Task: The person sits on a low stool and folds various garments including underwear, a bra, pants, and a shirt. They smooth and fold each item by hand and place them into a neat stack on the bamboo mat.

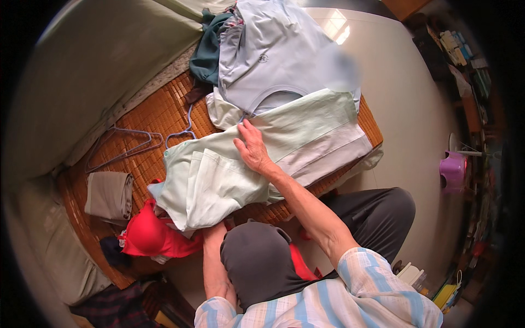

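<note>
Before me a pale green garment [221,176] with small snaps or buttons at its left end lies partly folded across a bamboo mat [168,98]. My right hand [253,149] rests on its upper part, palm down with the fingers somewhat spread. My left forearm reaches under the garment's lower left edge, and that cloth hides my left hand. Beyond, a light grey-blue T-shirt [279,57] is spread out, its neckline towards me. A blue hanger [189,123] shows between the two garments. Just left of my left forearm lies a red bra [151,233].
More hangers [127,143] lie on the mat at left, above a folded beige cloth [108,194]. A dark green garment [209,49] is bunched at the top. Green fabric-covered backing [82,82] borders the mat. A purple plastic stool [452,170] stands on the floor at right, by crowded shelves.
</note>
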{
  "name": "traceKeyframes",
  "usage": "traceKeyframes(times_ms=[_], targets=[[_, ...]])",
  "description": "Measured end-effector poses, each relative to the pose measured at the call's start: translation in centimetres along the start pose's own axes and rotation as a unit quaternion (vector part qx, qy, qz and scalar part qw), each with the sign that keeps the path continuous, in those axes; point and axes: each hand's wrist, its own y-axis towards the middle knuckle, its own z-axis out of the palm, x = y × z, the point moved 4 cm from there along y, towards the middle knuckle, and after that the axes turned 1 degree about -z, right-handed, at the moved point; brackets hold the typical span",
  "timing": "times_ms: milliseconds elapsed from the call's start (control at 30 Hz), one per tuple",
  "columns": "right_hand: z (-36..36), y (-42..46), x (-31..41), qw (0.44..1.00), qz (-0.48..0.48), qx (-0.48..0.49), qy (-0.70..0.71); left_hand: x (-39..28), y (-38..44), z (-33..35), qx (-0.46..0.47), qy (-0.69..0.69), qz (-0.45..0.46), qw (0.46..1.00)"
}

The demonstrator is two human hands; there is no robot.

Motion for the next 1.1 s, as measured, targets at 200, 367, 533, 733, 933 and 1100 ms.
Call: traceKeyframes(times_ms=[200,367,533,733,933,1100], targets=[[-5.1,-1.5,3.4,0.975,0.072,-0.021,0.209,0.0,1.4,0.3,0.009,0.021,0.005,1.000],[-2.9,-8.1,3.3,0.997,0.000,-0.018,0.075,-0.8,1.2,0.6,0.011,0.040,0.012,0.999],[-1.8,-8.4,1.8,0.999,0.008,-0.005,0.047,-1.0,1.3,1.2,0.017,0.061,0.013,0.998],[-2.7,-8.5,0.2,0.989,0.027,0.064,0.131,-2.3,0.3,3.1,0.004,0.115,0.040,0.993],[-7.8,-6.7,0.8,0.913,0.139,-0.049,0.380,-5.2,0.6,13.5,0.110,0.225,0.182,0.951],[-13.2,-6.0,-4.5,0.785,0.252,-0.244,0.512,-3.0,2.9,31.2,0.321,0.350,0.307,0.825]])
